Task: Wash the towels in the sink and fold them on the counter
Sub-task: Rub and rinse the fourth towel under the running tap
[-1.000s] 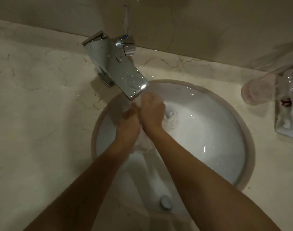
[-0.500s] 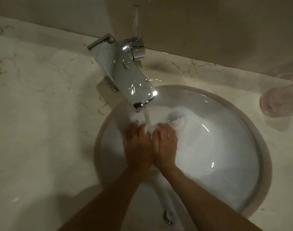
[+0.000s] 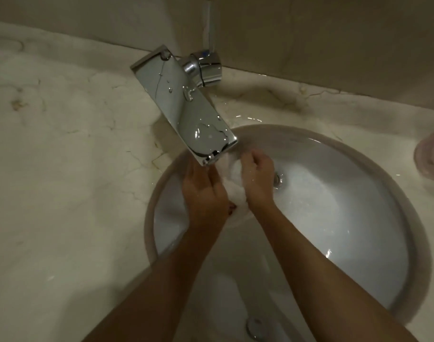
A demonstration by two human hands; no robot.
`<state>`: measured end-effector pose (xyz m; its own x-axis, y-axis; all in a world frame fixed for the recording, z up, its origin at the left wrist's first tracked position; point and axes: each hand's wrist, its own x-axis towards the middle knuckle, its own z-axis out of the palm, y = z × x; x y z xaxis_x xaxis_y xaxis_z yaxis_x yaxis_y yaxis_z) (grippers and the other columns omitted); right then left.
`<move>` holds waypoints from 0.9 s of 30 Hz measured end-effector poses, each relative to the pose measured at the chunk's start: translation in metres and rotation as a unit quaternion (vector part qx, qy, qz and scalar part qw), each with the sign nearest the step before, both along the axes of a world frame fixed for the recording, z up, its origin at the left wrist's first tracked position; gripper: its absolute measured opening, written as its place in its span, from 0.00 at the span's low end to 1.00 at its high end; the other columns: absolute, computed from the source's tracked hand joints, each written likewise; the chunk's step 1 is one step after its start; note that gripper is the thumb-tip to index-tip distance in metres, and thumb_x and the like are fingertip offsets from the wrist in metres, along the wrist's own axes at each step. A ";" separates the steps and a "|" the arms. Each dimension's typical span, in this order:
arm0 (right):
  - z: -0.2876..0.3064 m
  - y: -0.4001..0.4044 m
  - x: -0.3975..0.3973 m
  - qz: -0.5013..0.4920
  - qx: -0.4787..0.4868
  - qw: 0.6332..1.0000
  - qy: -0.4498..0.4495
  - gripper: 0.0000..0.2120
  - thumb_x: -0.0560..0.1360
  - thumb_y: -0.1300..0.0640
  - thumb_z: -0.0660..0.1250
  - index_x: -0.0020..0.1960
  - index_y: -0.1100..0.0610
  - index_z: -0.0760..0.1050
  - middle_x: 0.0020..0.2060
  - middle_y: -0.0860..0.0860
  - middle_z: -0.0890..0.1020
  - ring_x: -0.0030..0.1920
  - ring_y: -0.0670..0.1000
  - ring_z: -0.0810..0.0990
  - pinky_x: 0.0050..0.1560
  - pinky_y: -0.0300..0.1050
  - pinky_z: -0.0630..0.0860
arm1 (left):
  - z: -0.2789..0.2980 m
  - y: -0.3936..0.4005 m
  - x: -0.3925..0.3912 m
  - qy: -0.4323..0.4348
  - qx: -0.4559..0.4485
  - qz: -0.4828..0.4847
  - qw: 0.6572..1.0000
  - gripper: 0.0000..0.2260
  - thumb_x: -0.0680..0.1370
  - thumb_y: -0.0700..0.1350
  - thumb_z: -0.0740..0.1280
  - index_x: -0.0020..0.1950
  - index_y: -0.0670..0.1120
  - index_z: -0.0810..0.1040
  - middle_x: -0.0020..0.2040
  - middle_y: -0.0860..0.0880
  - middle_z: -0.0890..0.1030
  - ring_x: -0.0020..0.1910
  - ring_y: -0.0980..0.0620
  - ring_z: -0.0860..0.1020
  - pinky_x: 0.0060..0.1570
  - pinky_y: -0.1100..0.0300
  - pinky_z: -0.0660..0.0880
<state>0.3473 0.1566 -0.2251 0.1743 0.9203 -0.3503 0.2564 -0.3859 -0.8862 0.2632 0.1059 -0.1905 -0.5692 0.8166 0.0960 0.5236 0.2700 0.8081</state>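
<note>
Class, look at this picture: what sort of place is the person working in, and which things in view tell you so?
Most likely a bathroom washstand. A round white sink is set into a marble counter, with a chrome faucet over it, and both hands, left hand and right hand, hold a white towel under the spout.

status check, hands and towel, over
Left hand and right hand both gripping white towel. Towel bunched under faucet spout, over sink. Nothing blocking.
</note>
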 end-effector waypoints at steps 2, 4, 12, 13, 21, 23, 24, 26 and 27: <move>0.003 -0.031 0.005 0.033 0.107 0.994 -0.007 0.07 0.77 0.49 0.60 0.42 0.46 0.74 0.38 0.44 0.77 0.42 0.47 0.75 0.46 0.50 0.72 | 0.013 -0.015 -0.006 0.006 -0.013 -0.092 0.996 0.13 0.80 0.43 0.58 0.53 0.36 0.78 0.45 0.39 0.81 0.44 0.51 0.80 0.48 0.60 0.75; -0.009 -0.067 0.009 0.106 0.179 0.969 -0.130 0.16 0.82 0.46 0.55 0.55 0.55 0.77 0.50 0.52 0.80 0.53 0.55 0.78 0.55 0.54 0.74 | 0.004 -0.031 -0.007 0.060 -0.031 -0.208 0.976 0.14 0.81 0.42 0.58 0.58 0.37 0.80 0.51 0.42 0.82 0.49 0.47 0.81 0.54 0.58 0.75; -0.059 -0.040 -0.008 0.206 0.124 0.879 -0.412 0.09 0.72 0.53 0.61 0.44 0.58 0.75 0.40 0.56 0.78 0.41 0.59 0.78 0.39 0.52 0.76 | -0.037 -0.008 0.006 0.089 -0.187 -0.140 0.968 0.14 0.76 0.44 0.58 0.43 0.40 0.81 0.39 0.44 0.83 0.37 0.44 0.81 0.36 0.55 0.78; -0.052 -0.029 -0.008 0.219 0.113 0.877 -0.414 0.07 0.71 0.54 0.64 0.42 0.58 0.74 0.38 0.55 0.77 0.40 0.59 0.78 0.38 0.51 0.76 | -0.037 -0.003 0.004 0.100 -0.190 -0.145 0.966 0.15 0.75 0.44 0.57 0.43 0.40 0.83 0.36 0.43 0.83 0.34 0.43 0.82 0.33 0.55 0.78; -0.023 -0.006 -0.010 0.145 0.053 0.942 -0.300 0.20 0.80 0.49 0.50 0.47 0.58 0.78 0.42 0.55 0.81 0.44 0.57 0.80 0.48 0.50 0.75 | -0.002 0.000 -0.004 -0.033 -0.168 -0.003 0.985 0.11 0.80 0.43 0.60 0.52 0.39 0.79 0.45 0.40 0.81 0.47 0.39 0.81 0.46 0.53 0.77; -0.011 -0.023 0.007 0.056 0.102 0.968 -0.222 0.12 0.81 0.59 0.56 0.44 0.59 0.76 0.38 0.52 0.79 0.44 0.49 0.80 0.46 0.42 0.70 | 0.012 -0.015 -0.013 -0.075 -0.158 0.032 0.984 0.13 0.80 0.46 0.60 0.55 0.40 0.80 0.50 0.42 0.82 0.52 0.42 0.81 0.50 0.55 0.74; -0.004 -0.036 0.019 0.017 0.093 0.975 -0.203 0.09 0.81 0.63 0.58 0.47 0.59 0.76 0.39 0.50 0.78 0.46 0.45 0.79 0.45 0.36 0.67 | 0.019 -0.026 -0.019 -0.100 -0.168 0.043 0.980 0.15 0.80 0.47 0.59 0.57 0.42 0.81 0.52 0.44 0.83 0.53 0.45 0.80 0.53 0.56 0.74; 0.003 -0.061 0.038 -0.012 0.073 0.974 -0.215 0.09 0.81 0.61 0.57 0.53 0.60 0.76 0.45 0.52 0.79 0.51 0.51 0.77 0.50 0.40 0.66 | 0.021 -0.045 -0.033 -0.209 -0.205 0.086 0.952 0.10 0.80 0.46 0.60 0.55 0.48 0.81 0.49 0.51 0.82 0.50 0.49 0.81 0.49 0.59 0.77; 0.003 -0.072 0.043 -0.001 0.061 0.975 -0.213 0.10 0.83 0.58 0.56 0.54 0.61 0.74 0.47 0.54 0.79 0.51 0.55 0.77 0.51 0.46 0.68 | 0.027 -0.049 -0.036 -0.319 -0.235 0.098 0.913 0.07 0.79 0.44 0.63 0.50 0.50 0.80 0.45 0.51 0.82 0.46 0.48 0.81 0.44 0.59 0.78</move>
<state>0.3904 0.0849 -0.2220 0.2816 0.9503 -0.1331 0.6108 -0.2845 -0.7389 0.2276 0.0568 -0.1635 -0.5263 0.5598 -0.6400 -0.1080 0.7025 0.7034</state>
